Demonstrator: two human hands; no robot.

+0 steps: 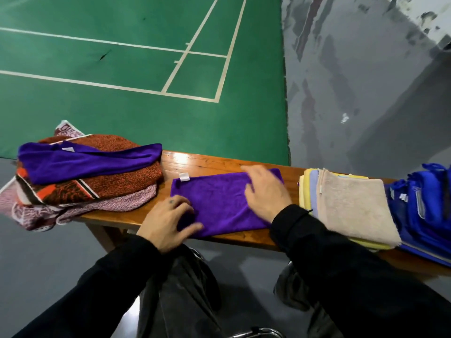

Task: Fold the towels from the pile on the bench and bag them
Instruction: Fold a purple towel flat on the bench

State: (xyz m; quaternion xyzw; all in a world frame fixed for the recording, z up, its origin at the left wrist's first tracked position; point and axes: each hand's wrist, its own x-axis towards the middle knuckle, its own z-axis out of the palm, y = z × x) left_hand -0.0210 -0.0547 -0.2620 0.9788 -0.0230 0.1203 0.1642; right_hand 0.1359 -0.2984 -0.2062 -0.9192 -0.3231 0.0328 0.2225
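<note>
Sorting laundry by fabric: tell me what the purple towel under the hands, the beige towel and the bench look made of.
Purple towel: probably microfibre, short smooth nap, slight sheen.
Beige towel: likely cotton terry, matte looped pile, fuzzy edge.
Bench: varnished wood, visible grain, glossy light reflection.

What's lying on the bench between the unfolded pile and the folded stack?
Head view: a purple towel, flat under both hands; left hand, right hand.

no readable text, lettering on patterned cloth (pixel 69 130) too blurred
</note>
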